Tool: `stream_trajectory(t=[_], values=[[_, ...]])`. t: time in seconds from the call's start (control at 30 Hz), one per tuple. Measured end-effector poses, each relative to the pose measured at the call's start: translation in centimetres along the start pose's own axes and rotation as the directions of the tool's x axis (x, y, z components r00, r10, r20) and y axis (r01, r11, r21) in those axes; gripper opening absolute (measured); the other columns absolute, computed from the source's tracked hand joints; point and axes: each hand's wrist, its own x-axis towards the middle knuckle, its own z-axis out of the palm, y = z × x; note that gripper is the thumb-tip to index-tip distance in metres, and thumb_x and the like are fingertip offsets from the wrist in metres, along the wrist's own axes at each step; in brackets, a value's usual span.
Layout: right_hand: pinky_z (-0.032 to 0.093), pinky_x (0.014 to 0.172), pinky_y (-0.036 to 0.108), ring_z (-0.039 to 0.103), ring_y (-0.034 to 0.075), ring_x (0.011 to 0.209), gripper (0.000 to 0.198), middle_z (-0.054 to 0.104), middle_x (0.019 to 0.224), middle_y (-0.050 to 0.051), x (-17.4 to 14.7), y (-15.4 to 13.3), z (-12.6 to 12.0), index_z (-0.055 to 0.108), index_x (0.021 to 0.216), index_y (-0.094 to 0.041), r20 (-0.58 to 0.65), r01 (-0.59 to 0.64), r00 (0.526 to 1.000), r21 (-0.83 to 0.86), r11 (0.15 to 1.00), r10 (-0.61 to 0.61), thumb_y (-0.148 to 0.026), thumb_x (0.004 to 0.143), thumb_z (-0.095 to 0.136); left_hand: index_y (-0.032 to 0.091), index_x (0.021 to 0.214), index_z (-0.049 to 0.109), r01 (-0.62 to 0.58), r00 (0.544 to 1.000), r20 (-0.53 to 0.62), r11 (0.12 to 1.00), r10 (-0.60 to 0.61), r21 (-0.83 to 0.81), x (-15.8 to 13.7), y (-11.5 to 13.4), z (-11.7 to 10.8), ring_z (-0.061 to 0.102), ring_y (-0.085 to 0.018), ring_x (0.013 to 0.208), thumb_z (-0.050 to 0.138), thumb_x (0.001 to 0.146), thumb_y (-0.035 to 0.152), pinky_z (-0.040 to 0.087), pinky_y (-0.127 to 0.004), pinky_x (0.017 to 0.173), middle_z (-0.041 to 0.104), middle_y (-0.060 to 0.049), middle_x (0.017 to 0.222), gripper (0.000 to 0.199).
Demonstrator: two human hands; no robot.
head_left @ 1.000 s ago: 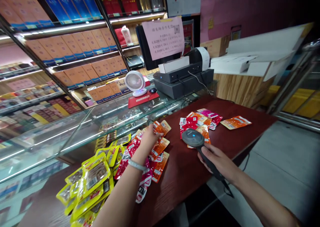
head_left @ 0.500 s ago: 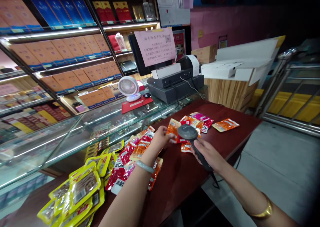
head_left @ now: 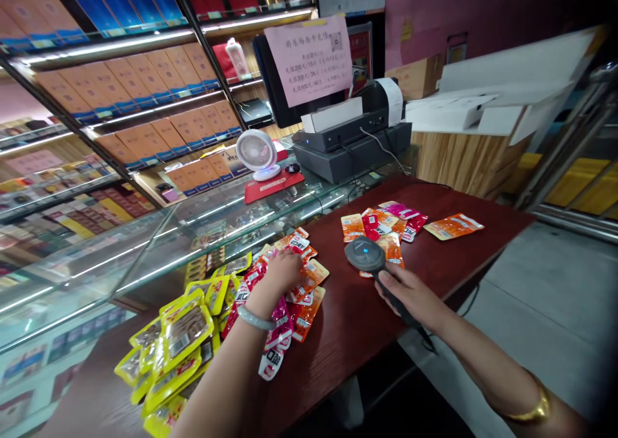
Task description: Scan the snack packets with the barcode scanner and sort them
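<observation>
In the head view, the right hand grips a dark grey plastic handheld scanner, its fingers wrapped around the slim handle. The scanner is above the reddish-brown tabletop, with its rounded head pointing up and left in the view and its handle running down and right, so the long axis lies on a diagonal. A small blue light shows on top of the head, which overlaps the near edge of a loose group of orange, red and magenta foil pouches.

The left hand, a pale green bangle at its wrist, reaches onto a heap of red, magenta and orange foil pouches. Its fingers bend down among them; their tips are hidden, so whether they pinch a pouch I cannot tell. Just left of that heap lie stacked yellow-edged plastic packets with clear windows, the top one slanting from lower left to upper right. A single orange foil pouch lies apart at the right, its long axis nearly crosswise.
</observation>
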Motion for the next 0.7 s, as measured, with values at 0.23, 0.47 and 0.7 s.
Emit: stream_trajectory(t=[0.23, 0.47, 0.7], values=[[0.034, 0.042, 0.018, 0.044, 0.008, 0.047, 0.050, 0.053, 0.065, -0.004, -0.3, 0.5, 0.8, 0.056, 0.098, -0.020, 0.079, -0.055, 0.995, -0.006, 0.998, 0.056, -0.068, 0.085, 0.057, 0.022, 0.106, 0.059, 0.014, 0.985, -0.169, 0.988, -0.041, -0.154, 0.4, 2.1, 0.0, 0.065, -0.027, 0.097, 0.070, 0.078, 0.045, 0.045, -0.035, 0.085, 0.071, -0.008, 0.099, 0.038], [0.035, 0.041, 0.016, 0.045, 0.007, 0.048, 0.049, 0.054, 0.067, -0.004, -0.4, 0.1, 0.5, 0.056, 0.093, -0.021, 0.062, -0.074, 0.995, 0.035, 0.997, 0.072, -0.069, 0.084, 0.058, 0.022, 0.108, 0.058, -0.061, 0.966, -0.258, 0.950, -0.022, -0.307, 1.0, 4.0, -0.4, 0.067, -0.022, 0.094, 0.060, 0.082, 0.024, 0.043, -0.028, 0.077, 0.072, -0.006, 0.099, 0.026], [0.035, 0.042, 0.018, 0.047, 0.009, 0.050, 0.048, 0.056, 0.069, -0.002, -1.0, 0.3, -0.9, 0.058, 0.092, -0.022, 0.008, -0.099, 0.995, 0.057, 0.993, 0.099, -0.069, 0.083, 0.059, 0.022, 0.108, 0.059, -0.077, 0.968, -0.249, 0.915, -0.026, -0.397, 2.5, 4.8, -0.1, 0.067, -0.021, 0.092, 0.063, 0.079, 0.026, 0.043, -0.026, 0.073, 0.071, -0.005, 0.101, 0.029]])
